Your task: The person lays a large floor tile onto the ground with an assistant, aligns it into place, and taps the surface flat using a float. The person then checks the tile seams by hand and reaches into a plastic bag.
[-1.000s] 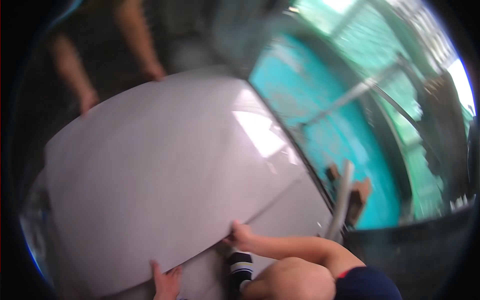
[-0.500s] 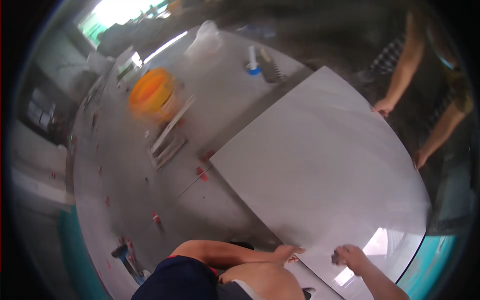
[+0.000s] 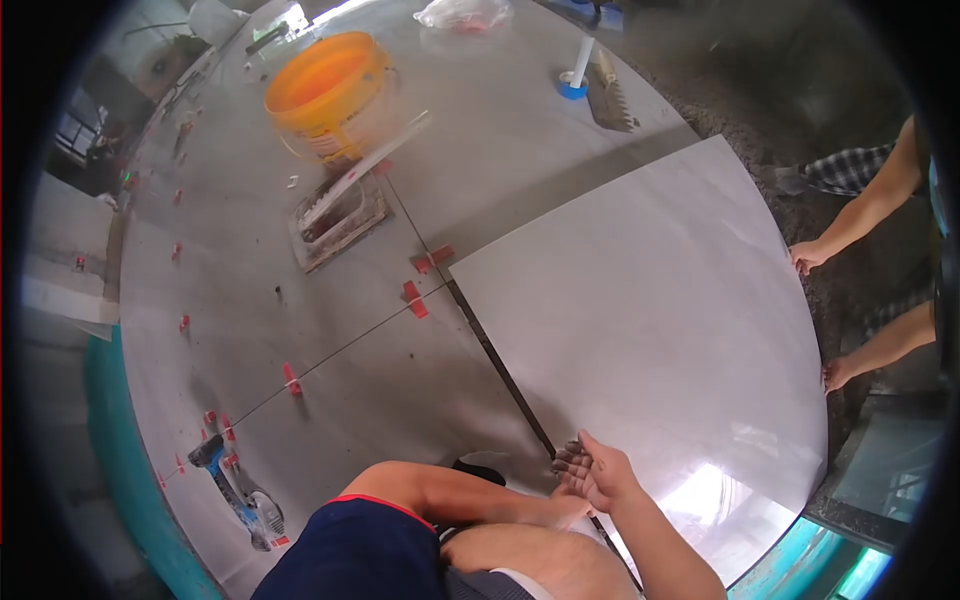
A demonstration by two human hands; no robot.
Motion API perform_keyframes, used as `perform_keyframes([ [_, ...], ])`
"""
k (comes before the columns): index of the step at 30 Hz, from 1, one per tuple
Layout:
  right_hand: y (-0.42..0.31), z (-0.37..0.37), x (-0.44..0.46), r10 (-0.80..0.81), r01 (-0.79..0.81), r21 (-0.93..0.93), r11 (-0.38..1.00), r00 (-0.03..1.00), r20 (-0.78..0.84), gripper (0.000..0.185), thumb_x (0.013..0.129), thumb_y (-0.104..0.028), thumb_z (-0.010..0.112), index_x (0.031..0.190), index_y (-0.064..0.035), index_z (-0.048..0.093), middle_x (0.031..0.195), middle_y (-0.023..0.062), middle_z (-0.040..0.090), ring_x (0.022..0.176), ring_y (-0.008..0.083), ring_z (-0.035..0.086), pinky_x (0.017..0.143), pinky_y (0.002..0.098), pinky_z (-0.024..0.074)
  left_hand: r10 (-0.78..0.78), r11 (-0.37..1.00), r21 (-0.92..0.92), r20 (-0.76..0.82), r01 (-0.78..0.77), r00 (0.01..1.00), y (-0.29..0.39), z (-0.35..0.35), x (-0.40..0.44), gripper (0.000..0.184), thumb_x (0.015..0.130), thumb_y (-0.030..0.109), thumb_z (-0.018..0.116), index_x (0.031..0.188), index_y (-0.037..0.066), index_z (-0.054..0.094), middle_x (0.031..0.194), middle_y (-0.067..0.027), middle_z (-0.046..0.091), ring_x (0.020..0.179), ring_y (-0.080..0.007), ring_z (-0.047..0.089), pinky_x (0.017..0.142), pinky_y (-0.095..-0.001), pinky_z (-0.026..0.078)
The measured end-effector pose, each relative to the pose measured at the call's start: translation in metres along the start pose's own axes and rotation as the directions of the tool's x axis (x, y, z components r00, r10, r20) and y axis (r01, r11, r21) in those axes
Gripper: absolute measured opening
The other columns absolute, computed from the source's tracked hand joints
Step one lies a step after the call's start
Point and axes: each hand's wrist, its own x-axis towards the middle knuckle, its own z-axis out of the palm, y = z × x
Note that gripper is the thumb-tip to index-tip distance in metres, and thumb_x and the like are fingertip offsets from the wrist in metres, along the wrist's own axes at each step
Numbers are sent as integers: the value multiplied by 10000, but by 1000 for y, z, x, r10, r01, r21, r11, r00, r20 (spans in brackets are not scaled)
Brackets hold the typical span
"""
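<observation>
A large pale tile (image 3: 640,320) lies at the right of the view, with a dark narrow gap along its near left edge. My left hand (image 3: 572,508) is low at this edge, its fingers mostly hidden behind my right hand. My right hand (image 3: 598,474) is just above the edge, palm turned up, fingers apart, fingertips dirty and nothing in them. Across the tile, another person's two hands (image 3: 808,257) touch its far right edge.
Red clips (image 3: 415,299) line the floor joints. A yellow bucket (image 3: 335,120), a trowel (image 3: 340,220), a notched tool (image 3: 609,98), a blue cup (image 3: 572,88), a plastic bag (image 3: 463,14) and a blue power tool (image 3: 235,488) rest on the tiled floor.
The view has swung toward the bucket side. Since half a second ago, my right hand has moved left beside my left hand and turned palm up. The tile's edge lies closer along the neighbouring tiles.
</observation>
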Motion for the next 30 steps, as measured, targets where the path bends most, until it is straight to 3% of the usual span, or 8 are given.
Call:
perform_keyframes([
  [5, 54, -56, 20, -91, -84, 647, 758, 969, 231, 439, 1014, -391, 448, 1108, 29, 537, 1052, 157, 620, 995, 297, 587, 931, 422, 485, -157, 986, -54, 44, 159, 987, 7, -12, -4, 110, 727, 15, 598, 830, 23, 637, 815, -87, 614, 790, -201, 601, 675, -335, 460],
  [10, 71, -31, 24, 94, -19, 902, 431, 995, -24, 775, 974, -531, 470, 1327, 151, 372, 1375, 252, 450, 1261, 388, 454, 1066, 454, 421, -258, 955, -123, 99, 269, 961, 14, -30, 2, 176, 737, -21, 571, 901, 2, 630, 882, -109, 621, 851, -227, 609, 742, -335, 472],
  [12, 73, -24, 44, 104, 87, 919, 384, 985, -137, 792, 995, -502, 455, 1317, 199, 278, 1291, 263, 438, 1189, 411, 519, 1022, 465, 489, -291, 947, -119, 78, 299, 953, 16, -33, 9, 202, 741, -35, 560, 929, -7, 627, 909, -117, 624, 875, -238, 613, 769, -335, 476],
  [16, 68, -4, -11, -112, 11, 917, 400, 993, 37, 518, 962, -413, 584, 1161, 55, 485, 1086, 166, 572, 995, 318, 627, 843, 414, 571, -287, 953, -62, 118, 296, 951, 8, -51, 19, 255, 749, -64, 538, 986, -24, 621, 962, -135, 630, 923, -258, 620, 822, -335, 485],
  [19, 108, -59, -5, -90, 381, 765, 518, 914, -395, 292, 938, -349, 617, 959, -60, 580, 810, 51, 578, 756, 188, 571, 691, 334, 542, -168, 985, 104, 362, 139, 917, -9, -75, 32, 295, 754, -85, 521, 1029, -37, 617, 1003, -148, 634, 960, -274, 625, 863, -335, 492],
  [21, 115, -92, -42, 192, 466, 753, 465, 777, -600, 287, 949, -356, 587, 911, -72, 582, 734, 19, 547, 680, 156, 534, 679, 332, 529, -267, 964, 57, 199, 261, 943, 1, -60, 23, 342, 736, -105, 516, 1064, -56, 597, 1042, -160, 632, 969, -288, 625, 872, -336, 498],
  [24, 174, -110, -15, 436, 464, 832, 304, 708, -555, 364, 977, -424, 540, 1005, -64, 581, 842, 36, 573, 773, 162, 568, 712, 346, 527, -348, 937, -28, 18, 349, 937, 23, -31, 4, 431, 666, -144, 478, 1082, -77, 572, 1087, -164, 619, 965, -296, 619, 857, -340, 504],
  [30, 193, -101, 20, 307, 465, 836, 290, 782, -542, 570, 999, -523, 438, 1328, -58, 454, 1235, 85, 537, 887, 242, 631, 802, 418, 532, -356, 934, -26, 32, 357, 934, 24, -30, 4, 485, 644, -153, 438, 1106, -77, 563, 1065, -168, 611, 970, -297, 610, 873, -341, 495],
])
